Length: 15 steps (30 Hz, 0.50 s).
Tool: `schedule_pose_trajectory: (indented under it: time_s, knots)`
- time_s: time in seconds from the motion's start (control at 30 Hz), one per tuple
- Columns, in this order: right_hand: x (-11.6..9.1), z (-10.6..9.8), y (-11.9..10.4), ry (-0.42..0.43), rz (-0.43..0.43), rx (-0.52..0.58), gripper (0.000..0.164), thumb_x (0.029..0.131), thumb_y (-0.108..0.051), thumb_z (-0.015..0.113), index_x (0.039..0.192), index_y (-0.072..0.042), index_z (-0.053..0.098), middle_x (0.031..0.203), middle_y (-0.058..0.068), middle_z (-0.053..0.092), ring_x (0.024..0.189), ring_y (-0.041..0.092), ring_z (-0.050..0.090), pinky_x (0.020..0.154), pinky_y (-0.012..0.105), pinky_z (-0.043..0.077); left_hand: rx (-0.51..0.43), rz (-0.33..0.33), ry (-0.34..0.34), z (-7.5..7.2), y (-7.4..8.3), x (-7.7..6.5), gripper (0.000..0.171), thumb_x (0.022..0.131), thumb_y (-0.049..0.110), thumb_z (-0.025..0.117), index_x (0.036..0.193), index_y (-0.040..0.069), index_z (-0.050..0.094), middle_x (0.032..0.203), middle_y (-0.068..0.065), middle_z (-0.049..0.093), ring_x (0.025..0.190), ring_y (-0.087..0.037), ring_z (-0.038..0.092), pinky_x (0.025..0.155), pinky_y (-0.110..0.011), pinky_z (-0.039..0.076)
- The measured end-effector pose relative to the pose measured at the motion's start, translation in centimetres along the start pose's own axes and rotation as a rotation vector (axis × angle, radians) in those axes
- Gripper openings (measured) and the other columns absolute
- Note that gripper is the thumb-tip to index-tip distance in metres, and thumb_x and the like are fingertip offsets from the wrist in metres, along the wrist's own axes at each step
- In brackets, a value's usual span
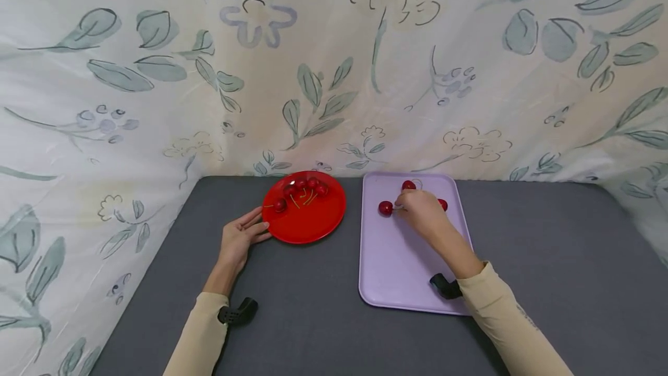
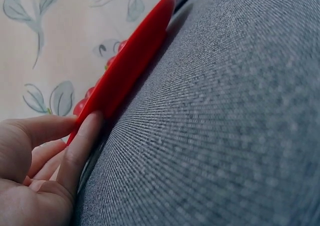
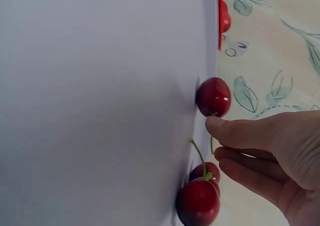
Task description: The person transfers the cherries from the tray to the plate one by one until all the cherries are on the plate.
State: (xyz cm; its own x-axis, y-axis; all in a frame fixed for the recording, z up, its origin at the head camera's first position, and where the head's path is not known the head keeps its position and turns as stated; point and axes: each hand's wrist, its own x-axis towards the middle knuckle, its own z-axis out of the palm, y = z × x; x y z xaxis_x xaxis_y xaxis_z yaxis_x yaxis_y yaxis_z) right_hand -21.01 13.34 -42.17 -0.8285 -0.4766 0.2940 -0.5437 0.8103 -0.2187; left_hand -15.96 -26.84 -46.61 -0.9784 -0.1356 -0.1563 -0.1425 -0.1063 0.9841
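Note:
My left hand (image 1: 237, 243) holds the left rim of a red plate (image 1: 305, 228), thumb and fingers on either side of the edge. Several red cherries (image 1: 312, 181) with stems lie toward the plate's far side. Over the far part of a lilac tray (image 1: 396, 260), my right hand (image 1: 421, 209) pinches the stem of a dark red cherry (image 3: 214, 96), whose fruit hangs clear of the fingertips at the left. Another cherry (image 1: 409, 185) lies just beyond the hand, and one more cherry (image 1: 442, 204) is partly hidden on its right.
Both plate and tray are on a grey cloth-covered table (image 1: 308, 306), with a strip of cloth between them. Behind the table's far edge hangs a pale curtain (image 1: 323, 45) printed with leaves and flowers. Black wrist cameras (image 1: 239, 311) sit at both sleeves.

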Motion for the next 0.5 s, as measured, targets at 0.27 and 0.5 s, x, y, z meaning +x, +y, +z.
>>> schedule_pose_trajectory:
  time_s: [0.27,0.5]
  knots:
    - [0.19,0.28,-0.22,0.011,-0.005,-0.062,0.006,0.075,0.005,0.079,0.075,0.0,0.075,0.077,0.009,0.067,0.075,0.03,0.069,0.064,0.045,0.059,-0.005,0.007,-0.006,0.04,0.12,-0.03,0.053,0.093,-0.004,0.062,0.144,-0.001,0.046,0.144,-0.021,0.047,0.104,-0.014,0.068,0.08,-0.033,0.06]
    - [0.41,0.68,-0.23,0.008,-0.01,-0.121,0.014,0.076,0.003,0.078,0.067,-0.002,0.07,0.067,0.008,0.061,0.066,0.031,0.066,0.055,0.047,0.057,0.004,-0.002,-0.004,0.12,0.24,-0.04,0.053,0.094,-0.004,0.061,0.144,-0.001,0.046,0.144,-0.02,0.048,0.103,-0.012,0.068,0.08,-0.033,0.06]
